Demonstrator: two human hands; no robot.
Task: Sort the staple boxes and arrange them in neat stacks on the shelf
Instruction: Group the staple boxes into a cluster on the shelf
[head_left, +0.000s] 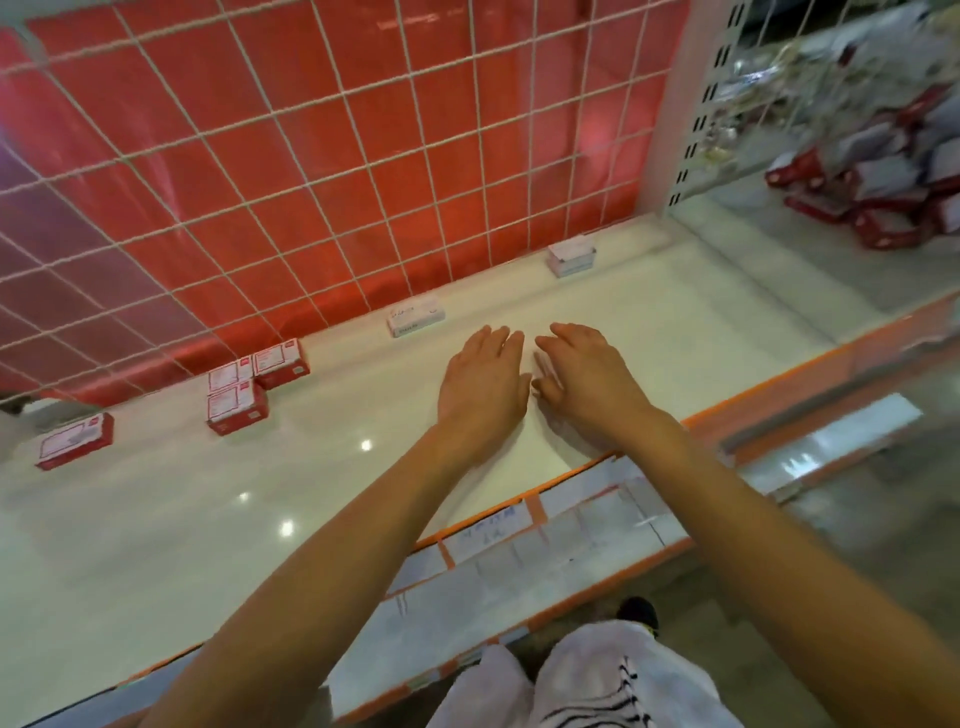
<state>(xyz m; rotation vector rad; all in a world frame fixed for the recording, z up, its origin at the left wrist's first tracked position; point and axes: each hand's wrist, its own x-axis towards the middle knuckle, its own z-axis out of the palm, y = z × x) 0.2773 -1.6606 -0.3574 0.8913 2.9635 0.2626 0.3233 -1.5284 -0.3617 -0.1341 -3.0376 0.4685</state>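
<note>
White box (415, 316) near left fingers (489, 339).

Blurred red boxes (887, 232), cut off rightward

The left hand (483, 387) and the right hand (589, 384) are bare, and so are both forearms (332, 561) as far as the view reaches. At the bottom edge the person wears a loose white garment (597, 660) of soft, folded cloth. Thin, uneven black stripes (613, 712) mark its lower part. Just above the cloth shows the rounded toe of a black shoe (638, 609), with a small yellow fleck at its right side.
</note>
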